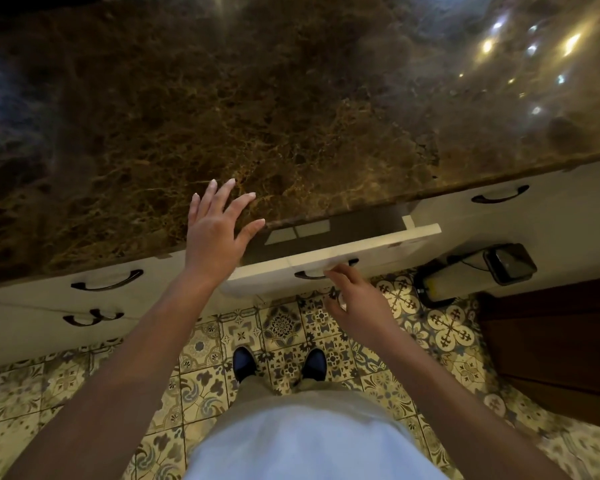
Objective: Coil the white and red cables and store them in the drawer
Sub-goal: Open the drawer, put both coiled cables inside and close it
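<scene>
Cables aren't anywhere in sight, so my guess is they're already tucked in the drawer point(329, 252), which sits partly pulled out under the desk point(257, 116). Right hand point(352, 294) has fingers curled at the handle point(326, 270), left hand point(219, 226) hovers spread flat, holding nothing. Next move's probably just a straight push shut.

White drawer point(340, 251) partly open under countertop edge — interior dim

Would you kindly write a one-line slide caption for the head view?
Right hand at the handle of a part-open white drawer, left hand spread over the brown marble counter.
</scene>
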